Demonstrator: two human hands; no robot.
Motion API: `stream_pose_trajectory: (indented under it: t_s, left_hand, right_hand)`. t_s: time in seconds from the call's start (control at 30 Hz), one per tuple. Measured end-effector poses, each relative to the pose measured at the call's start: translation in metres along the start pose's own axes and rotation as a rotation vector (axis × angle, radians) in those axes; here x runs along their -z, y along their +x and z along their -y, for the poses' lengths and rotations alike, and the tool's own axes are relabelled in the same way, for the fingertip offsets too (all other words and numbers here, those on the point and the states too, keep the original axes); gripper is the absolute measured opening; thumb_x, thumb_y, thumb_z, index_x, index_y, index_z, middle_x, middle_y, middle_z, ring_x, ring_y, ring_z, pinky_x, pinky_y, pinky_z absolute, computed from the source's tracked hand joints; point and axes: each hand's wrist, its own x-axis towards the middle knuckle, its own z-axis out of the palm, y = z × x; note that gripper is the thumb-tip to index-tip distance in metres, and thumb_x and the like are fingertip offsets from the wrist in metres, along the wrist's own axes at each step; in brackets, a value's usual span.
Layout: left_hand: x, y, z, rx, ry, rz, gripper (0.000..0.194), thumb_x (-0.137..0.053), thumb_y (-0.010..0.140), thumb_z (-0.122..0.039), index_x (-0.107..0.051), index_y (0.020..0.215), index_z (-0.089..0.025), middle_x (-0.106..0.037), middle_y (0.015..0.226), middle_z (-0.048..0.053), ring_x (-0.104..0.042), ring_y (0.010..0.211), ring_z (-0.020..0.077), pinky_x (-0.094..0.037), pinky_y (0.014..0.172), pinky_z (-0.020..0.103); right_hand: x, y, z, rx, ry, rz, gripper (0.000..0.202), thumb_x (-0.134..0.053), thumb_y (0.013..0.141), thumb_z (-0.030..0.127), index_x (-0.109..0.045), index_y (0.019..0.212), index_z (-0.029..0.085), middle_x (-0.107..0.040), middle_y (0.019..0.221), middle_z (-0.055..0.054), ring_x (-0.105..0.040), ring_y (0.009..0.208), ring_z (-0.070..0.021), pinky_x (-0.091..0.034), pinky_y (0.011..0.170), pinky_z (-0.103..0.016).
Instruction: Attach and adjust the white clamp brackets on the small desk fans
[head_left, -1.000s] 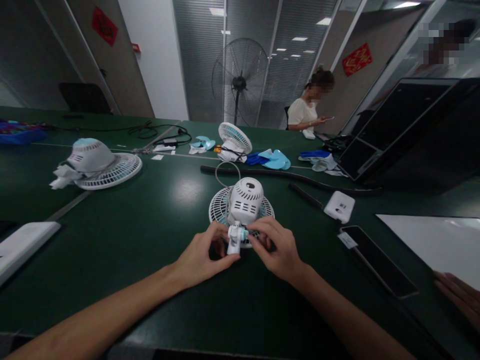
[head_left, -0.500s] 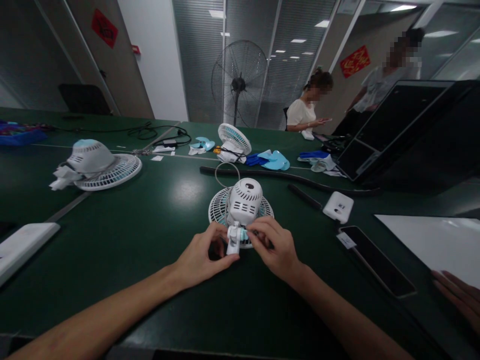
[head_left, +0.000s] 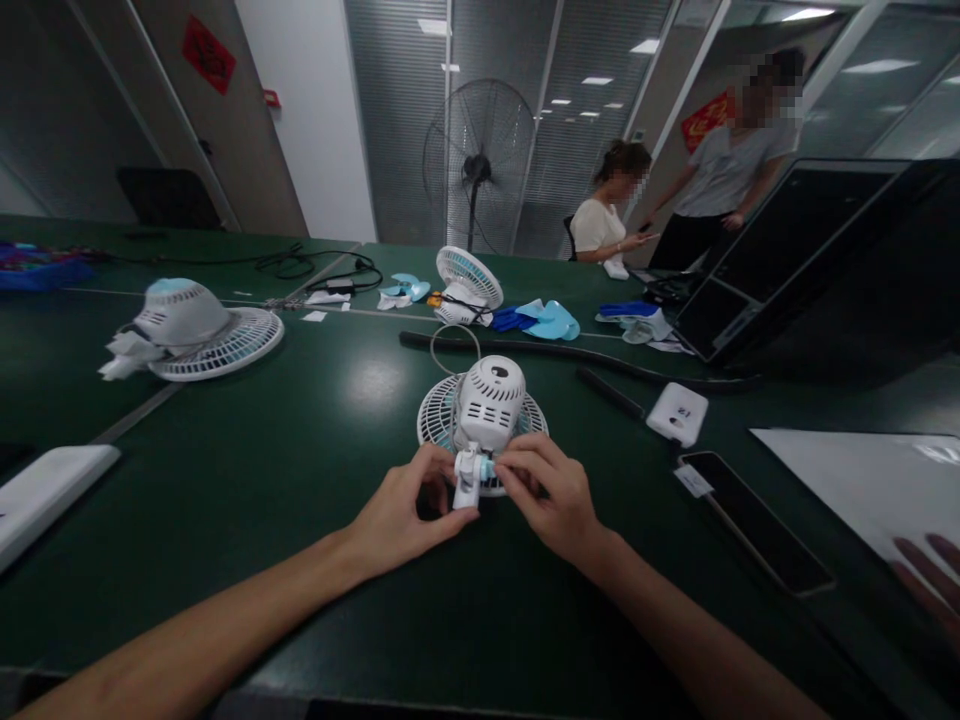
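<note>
A white fan (head_left: 491, 400) lies grille-down on the green table (head_left: 300, 430), its motor housing facing up and a grey cord looping behind it. My left hand (head_left: 409, 505) grips the white clip bracket (head_left: 466, 480) at the fan's near end, thumb at its lower edge. On the bracket's right side, a light blue knob (head_left: 487, 468) sits between the fingertips of my right hand (head_left: 551, 495). The curled fingers of my right hand partly hide the grille.
Another white fan (head_left: 187, 330) lies at left, a third (head_left: 466, 285) behind. A black foam tube (head_left: 570, 350), white power bank (head_left: 676, 414), phone (head_left: 757, 520) and white board (head_left: 870, 480) are to the right. Someone's hand (head_left: 930, 580) is at the right edge.
The other person's hand at the right edge has shifted and its fingers are raised. The standing person in the background has moved left. My hands and the fan look nearly unchanged.
</note>
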Motion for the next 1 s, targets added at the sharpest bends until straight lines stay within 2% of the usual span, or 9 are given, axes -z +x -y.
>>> stream_pose_trajectory:
  t_s: [0.1, 0.23, 0.37, 0.43, 0.53, 0.6, 0.77, 0.93, 1.0]
  left_hand:
    - [0.0003, 0.0003, -0.0009, -0.002, -0.015, 0.003, 0.040, -0.075, 0.089, -0.037, -0.050, 0.114, -0.020, -0.072, 0.097, 0.004, -0.069, 0.074, 0.0178, -0.056, 0.068, 0.033]
    - [0.0002, 0.0006, -0.0020, -0.005, -0.031, 0.000, 0.038, -0.075, 0.089, -0.034, -0.050, 0.115, -0.020, -0.072, 0.097, 0.004, -0.069, 0.074, 0.0174, -0.056, 0.068, 0.033]
    - [0.0002, 0.0005, -0.0029, -0.002, -0.018, 0.000, 0.038, -0.075, 0.089, -0.034, -0.050, 0.115, -0.020, -0.072, 0.097, 0.004, -0.069, 0.074, 0.0174, -0.055, 0.068, 0.033]
    - [0.0003, 0.0005, -0.0031, -0.001, -0.016, 0.004, 0.039, -0.075, 0.089, -0.035, -0.050, 0.115, -0.020, -0.072, 0.097, 0.004, -0.068, 0.074, 0.0173, -0.055, 0.068, 0.033]
    - [0.0006, 0.0005, -0.0028, 0.003, -0.006, 0.004, 0.039, -0.075, 0.089, -0.035, -0.050, 0.114, -0.020, -0.072, 0.097, 0.003, -0.068, 0.074, 0.0174, -0.055, 0.068, 0.033]
    - [0.0007, 0.0004, -0.0022, 0.004, 0.001, 0.003, 0.039, -0.075, 0.089, -0.036, -0.050, 0.114, -0.020, -0.071, 0.096, 0.003, -0.068, 0.074, 0.0175, -0.055, 0.068, 0.033]
    - [0.0003, 0.0000, -0.0002, -0.006, -0.013, 0.004, 0.039, -0.074, 0.090, -0.036, -0.050, 0.115, -0.021, -0.071, 0.096, 0.003, -0.068, 0.075, 0.0174, -0.055, 0.069, 0.033]
    - [-0.0005, 0.0001, 0.0007, 0.000, -0.001, 0.001, 0.040, -0.076, 0.089, -0.036, -0.050, 0.115, -0.020, -0.070, 0.095, 0.002, -0.068, 0.073, 0.0171, -0.054, 0.066, 0.032]
    - [-0.0003, 0.0002, 0.0004, -0.005, 0.004, 0.001, 0.039, -0.076, 0.089, -0.036, -0.051, 0.114, -0.021, -0.071, 0.095, 0.002, -0.068, 0.073, 0.0169, -0.054, 0.067, 0.032]
  right_hand:
    - [0.0024, -0.0036, -0.0044, 0.092, -0.032, 0.055, 0.025, -0.064, 0.098, 0.024, -0.067, 0.123, 0.024, -0.068, 0.110, -0.007, -0.062, 0.067, -0.0111, -0.051, 0.058, -0.025]
    - [0.0030, -0.0047, -0.0076, 0.105, -0.066, 0.046, 0.024, -0.065, 0.100, 0.026, -0.068, 0.124, 0.024, -0.069, 0.108, -0.007, -0.066, 0.076, -0.0134, -0.050, 0.058, -0.024]
    - [-0.0002, -0.0010, -0.0040, 0.044, -0.035, 0.000, 0.011, -0.063, 0.101, 0.027, -0.072, 0.104, 0.021, -0.068, 0.100, -0.006, -0.066, 0.078, -0.0152, -0.050, 0.060, -0.026]
    - [-0.0013, -0.0001, -0.0024, 0.019, -0.012, -0.010, 0.012, -0.062, 0.101, 0.026, -0.072, 0.097, 0.021, -0.067, 0.097, -0.006, -0.065, 0.077, -0.0151, -0.050, 0.061, -0.027]
    - [-0.0009, -0.0019, -0.0030, 0.011, 0.008, -0.003, 0.010, -0.064, 0.100, 0.025, -0.070, 0.107, 0.022, -0.067, 0.102, -0.006, -0.062, 0.069, -0.0122, -0.050, 0.058, -0.026]
    - [0.0006, -0.0040, -0.0050, 0.057, -0.008, 0.020, 0.019, -0.066, 0.098, 0.022, -0.067, 0.117, 0.023, -0.067, 0.107, -0.006, -0.060, 0.065, -0.0101, -0.050, 0.058, -0.025]
    - [0.0028, -0.0046, -0.0092, 0.150, -0.085, 0.030, 0.024, -0.067, 0.099, 0.023, -0.067, 0.123, 0.023, -0.069, 0.107, -0.007, -0.066, 0.078, -0.0129, -0.050, 0.060, -0.024]
    - [-0.0011, -0.0014, -0.0078, 0.114, -0.070, -0.032, 0.007, -0.066, 0.100, 0.023, -0.072, 0.103, 0.021, -0.069, 0.099, -0.005, -0.068, 0.083, -0.0145, -0.051, 0.066, -0.025]
    - [-0.0012, -0.0016, -0.0070, 0.105, -0.064, -0.028, 0.006, -0.066, 0.099, 0.021, -0.072, 0.101, 0.021, -0.069, 0.098, -0.005, -0.067, 0.079, -0.0133, -0.050, 0.064, -0.025]
